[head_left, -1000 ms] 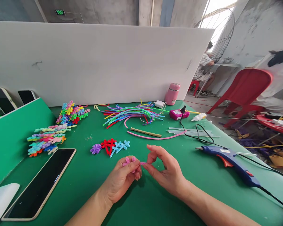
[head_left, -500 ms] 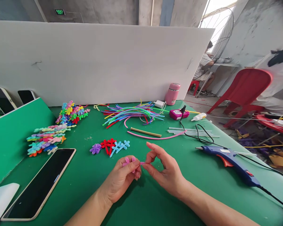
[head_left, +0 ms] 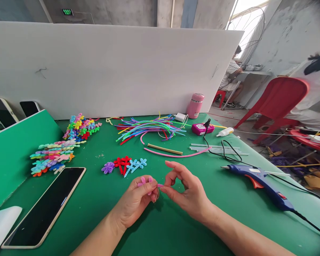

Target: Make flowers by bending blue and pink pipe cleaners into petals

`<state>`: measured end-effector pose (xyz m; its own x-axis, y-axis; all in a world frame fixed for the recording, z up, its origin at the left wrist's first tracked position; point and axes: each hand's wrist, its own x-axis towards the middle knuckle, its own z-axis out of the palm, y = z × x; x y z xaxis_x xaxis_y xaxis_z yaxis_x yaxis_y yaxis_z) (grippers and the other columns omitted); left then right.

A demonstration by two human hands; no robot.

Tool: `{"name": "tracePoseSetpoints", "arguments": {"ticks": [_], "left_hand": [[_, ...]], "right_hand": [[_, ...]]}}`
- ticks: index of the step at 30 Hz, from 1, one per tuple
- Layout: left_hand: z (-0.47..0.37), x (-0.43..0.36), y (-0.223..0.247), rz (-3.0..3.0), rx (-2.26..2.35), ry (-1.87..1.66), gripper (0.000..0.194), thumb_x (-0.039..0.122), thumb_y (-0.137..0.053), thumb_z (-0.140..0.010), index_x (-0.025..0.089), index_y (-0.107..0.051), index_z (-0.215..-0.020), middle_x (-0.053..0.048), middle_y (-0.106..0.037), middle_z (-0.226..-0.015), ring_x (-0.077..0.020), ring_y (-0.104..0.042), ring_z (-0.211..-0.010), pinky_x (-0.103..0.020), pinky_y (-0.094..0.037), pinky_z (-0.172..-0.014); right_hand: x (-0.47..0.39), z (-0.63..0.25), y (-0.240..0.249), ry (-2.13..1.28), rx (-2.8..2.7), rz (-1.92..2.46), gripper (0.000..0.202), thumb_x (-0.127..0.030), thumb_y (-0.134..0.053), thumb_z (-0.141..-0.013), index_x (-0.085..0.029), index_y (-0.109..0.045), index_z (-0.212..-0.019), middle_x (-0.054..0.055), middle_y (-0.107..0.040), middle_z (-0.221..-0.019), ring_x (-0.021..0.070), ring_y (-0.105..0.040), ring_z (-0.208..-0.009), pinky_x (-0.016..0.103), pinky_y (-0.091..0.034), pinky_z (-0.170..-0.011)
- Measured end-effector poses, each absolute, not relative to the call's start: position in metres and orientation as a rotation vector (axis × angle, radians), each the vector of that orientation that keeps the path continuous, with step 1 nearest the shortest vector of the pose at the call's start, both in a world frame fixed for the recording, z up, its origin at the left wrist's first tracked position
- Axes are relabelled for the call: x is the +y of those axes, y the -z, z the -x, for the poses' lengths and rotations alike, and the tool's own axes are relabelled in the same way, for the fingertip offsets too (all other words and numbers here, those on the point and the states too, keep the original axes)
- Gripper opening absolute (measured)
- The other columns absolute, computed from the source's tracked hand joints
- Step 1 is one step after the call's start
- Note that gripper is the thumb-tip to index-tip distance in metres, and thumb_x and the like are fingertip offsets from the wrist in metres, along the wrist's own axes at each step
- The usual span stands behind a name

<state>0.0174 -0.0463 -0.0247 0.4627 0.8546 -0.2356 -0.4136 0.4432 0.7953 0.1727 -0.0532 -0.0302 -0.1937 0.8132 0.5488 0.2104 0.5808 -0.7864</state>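
Observation:
Between thumb and fingers, my left hand (head_left: 138, 199) grips a pink pipe-cleaner flower (head_left: 142, 181), its looped petals showing above the thumb. A short pink stem sticks out to the right, and my right hand (head_left: 189, 190) pinches its end with thumb and index finger. Part of the flower is hidden by my left fingers. Just beyond my hands lie a purple pipe-cleaner flower (head_left: 108, 168), red flowers (head_left: 122, 164) with stems and light blue flowers (head_left: 135, 166). Farther back, a long pink pipe cleaner (head_left: 173, 155) lies curved beside a tan stick (head_left: 164, 149).
A bundle of coloured pipe cleaners (head_left: 149, 129) lies at the back. Finished flowers (head_left: 53, 156) are heaped at left, behind a phone (head_left: 46, 206). At right are a blue glue gun (head_left: 258, 181) with a black cord, clear glue sticks (head_left: 218, 149) and a pink bottle (head_left: 195, 106).
Almost nothing differs. Both hands keep their hold on the pink flower and its stem, with only a very slight shift of the fingers and of the view.

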Motion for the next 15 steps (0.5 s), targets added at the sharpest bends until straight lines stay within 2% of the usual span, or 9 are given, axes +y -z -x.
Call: {"name": "tracePoseSetpoints", "arguments": {"ticks": [7, 15], "left_hand": [[-0.0125, -0.0441, 0.0227, -0.875, 0.762, -0.880, 0.018, 0.021, -0.060, -0.070, 0.016, -0.052, -0.055, 0.003, -0.042, -0.054, -0.0095, -0.039, -0.055, -0.022, -0.032, -0.054], [-0.0116, -0.0421, 0.0220, -1.173, 0.901, -0.943, 0.022, 0.026, -0.058, -0.072, 0.017, -0.051, -0.053, 0.003, -0.040, -0.054, -0.0112, -0.038, -0.057, -0.024, -0.033, -0.056]], "right_hand": [[-0.0511, -0.1757, 0.0210, -1.201, -1.559, 0.897, 0.043, -0.017, -0.062, -0.069, -0.019, -0.044, -0.109, -0.004, -0.053, -0.065, 0.0086, -0.049, -0.059, 0.024, -0.044, -0.061], [-0.0442, -0.1780, 0.0220, -1.377, -1.485, 0.941, 0.042, -0.019, -0.061, -0.070, -0.016, -0.044, -0.108, -0.003, -0.053, -0.066, 0.0081, -0.047, -0.058, 0.024, -0.040, -0.059]]}}
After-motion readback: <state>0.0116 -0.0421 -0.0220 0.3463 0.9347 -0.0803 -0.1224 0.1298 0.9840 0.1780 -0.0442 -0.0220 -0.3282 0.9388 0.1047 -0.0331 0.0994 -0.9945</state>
